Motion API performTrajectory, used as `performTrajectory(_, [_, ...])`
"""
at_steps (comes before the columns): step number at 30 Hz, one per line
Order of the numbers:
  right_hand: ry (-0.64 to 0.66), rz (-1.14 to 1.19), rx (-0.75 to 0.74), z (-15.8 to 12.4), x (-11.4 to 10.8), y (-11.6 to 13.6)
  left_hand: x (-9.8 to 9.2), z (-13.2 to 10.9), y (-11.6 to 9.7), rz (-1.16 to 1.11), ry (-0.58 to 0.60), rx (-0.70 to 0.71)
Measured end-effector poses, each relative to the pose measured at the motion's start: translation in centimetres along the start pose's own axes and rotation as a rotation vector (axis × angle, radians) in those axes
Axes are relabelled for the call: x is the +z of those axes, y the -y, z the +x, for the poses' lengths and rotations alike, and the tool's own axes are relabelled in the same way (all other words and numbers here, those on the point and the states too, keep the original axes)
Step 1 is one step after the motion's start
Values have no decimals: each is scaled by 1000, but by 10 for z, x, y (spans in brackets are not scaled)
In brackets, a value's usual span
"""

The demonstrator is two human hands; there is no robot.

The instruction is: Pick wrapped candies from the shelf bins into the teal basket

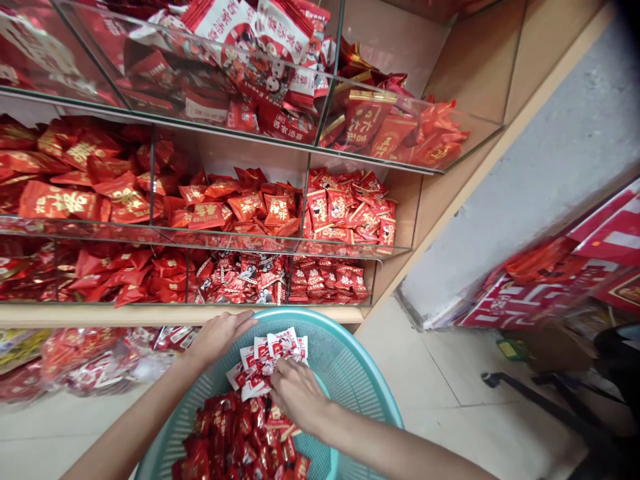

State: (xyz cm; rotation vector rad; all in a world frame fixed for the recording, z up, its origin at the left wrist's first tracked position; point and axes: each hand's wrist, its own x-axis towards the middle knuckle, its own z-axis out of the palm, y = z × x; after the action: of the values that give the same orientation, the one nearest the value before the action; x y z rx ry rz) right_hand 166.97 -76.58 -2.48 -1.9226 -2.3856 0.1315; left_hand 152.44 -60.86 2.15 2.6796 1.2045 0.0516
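Note:
A round teal plastic basket (367, 373) stands below the shelf front. Inside lie a heap of small white-and-red packets (283, 341) and, nearer me, a pile of darker red wrapped candies (235, 440). My left hand (220, 337) is closed over the basket's far left rim. Down in the basket, my right hand (300, 395) has its fingers curled onto the white-and-red packets; its fingertips are hidden among them.
Ahead rises a wooden shelf unit (320, 315) with clear-fronted compartments of red candies (250, 207) and larger packets (275, 53). Bagged packets (100, 357) lie under it at left. To the right are a grey wall (520, 153), red printed bags (540, 287) and a black chair leg (540, 407).

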Motion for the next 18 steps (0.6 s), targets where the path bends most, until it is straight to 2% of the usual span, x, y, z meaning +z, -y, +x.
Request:
performTrajectory(5, [-85,-121,-189,4,2,-5,0,1,0,4,4,-3])
performTrajectory(8, [-110,-120,-253,4,0,-11,0,0,1,5,6,-2])
performTrajectory(14, [-127,121,-263,2,-2,-24,2,-2,1,31,0,0])
performTrajectory(18, [-134,362,-261,-1,-13,-29,3,-3,1,29,-13,4])
